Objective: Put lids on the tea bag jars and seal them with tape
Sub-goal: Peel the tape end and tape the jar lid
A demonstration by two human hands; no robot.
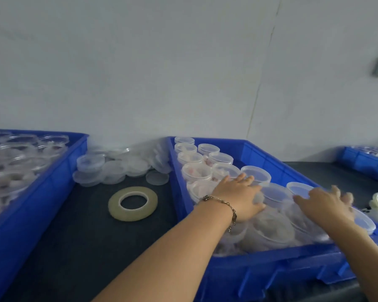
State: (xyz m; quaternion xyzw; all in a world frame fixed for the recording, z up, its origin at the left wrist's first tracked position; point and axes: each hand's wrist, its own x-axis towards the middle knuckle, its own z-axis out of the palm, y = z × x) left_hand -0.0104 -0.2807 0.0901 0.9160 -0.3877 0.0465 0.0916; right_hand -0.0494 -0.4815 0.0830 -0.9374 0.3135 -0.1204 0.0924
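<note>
Head view: both my hands are in the middle blue crate (271, 261) w/ the tea bag jars (207, 162). Left hand (240, 198) fingers spread flat on jars; right hand (324, 205) blurred, fingers apart over a lidded jar. Tape roll (133, 202) and loose lids (118, 165) sit on tabletop (74, 236), left of crate.

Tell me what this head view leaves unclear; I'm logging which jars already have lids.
- Jars under the left hand and right hand: covered by them, motion-blurred.
- Near jars in the middle crate: blurred, contents unreadable.
- Left crate: cut by the frame edge, jars smeared.
- Right crate: mostly out of frame.
- Lid pile: translucent, uncountable.
</note>
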